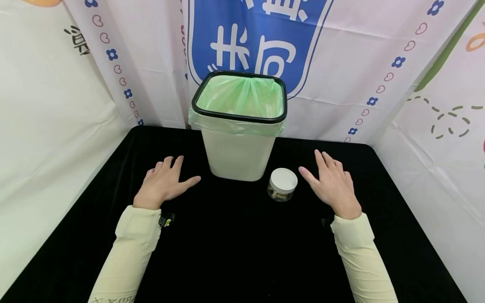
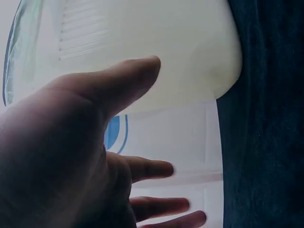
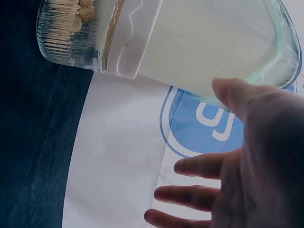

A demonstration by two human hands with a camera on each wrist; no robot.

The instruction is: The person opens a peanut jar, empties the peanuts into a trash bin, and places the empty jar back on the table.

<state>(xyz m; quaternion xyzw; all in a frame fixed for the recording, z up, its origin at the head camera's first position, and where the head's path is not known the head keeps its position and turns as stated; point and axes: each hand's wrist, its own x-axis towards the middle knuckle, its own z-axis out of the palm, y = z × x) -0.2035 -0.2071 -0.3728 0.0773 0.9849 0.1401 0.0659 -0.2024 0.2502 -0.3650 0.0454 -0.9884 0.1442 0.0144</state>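
A small clear jar (image 1: 281,194) with a white lid (image 1: 284,180) stands upright on the black cloth, right of a white trash bin (image 1: 239,155). Tan pieces (image 3: 86,10) show through its ribbed side in the right wrist view; their kind I cannot tell. My right hand (image 1: 335,185) is just right of the jar, fingers spread, holding nothing. To the left of the bin, my left hand (image 1: 161,183) has its thumb and fingers apart and holds nothing. Neither hand touches the jar or the bin.
A green bag (image 1: 242,97) lines the bin under its black rim (image 1: 242,118). The black-covered table (image 1: 246,252) meets a white curtain (image 1: 333,84) with a blue printed sign behind, and pale cloth walls (image 1: 45,147) stand at both sides.
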